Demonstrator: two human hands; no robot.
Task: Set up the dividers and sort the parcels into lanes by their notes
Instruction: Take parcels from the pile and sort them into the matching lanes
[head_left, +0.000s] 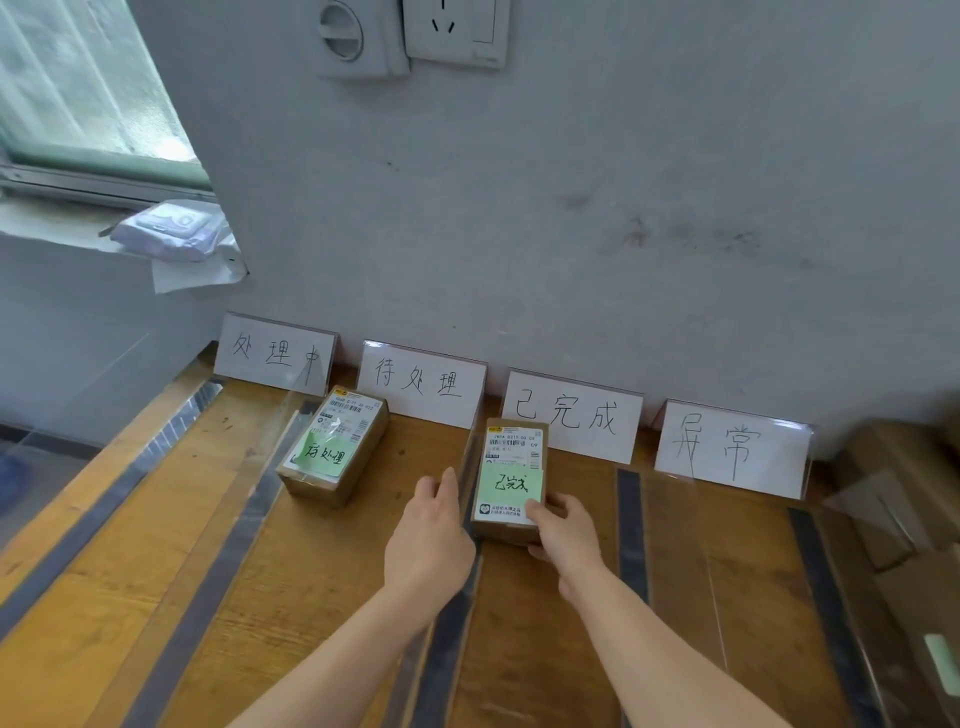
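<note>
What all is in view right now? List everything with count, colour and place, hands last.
Lane signs: 4, white cards with black handwriting, standing along the wall.
Parcels: 2 brown boxes with green notes; one before the second sign, one before the third.
Clear dividers: several, transparent with dark base strips, running across the table.
Table: 1, wooden, orange-brown.
More cardboard boxes: brown, far right, count unclear.
Wall socket: 1, white, on the wall above.
Wrapped packet: 1, pale purple, on the window sill.
Left hand: against the divider.
Right hand: holding the third-lane parcel.
</note>
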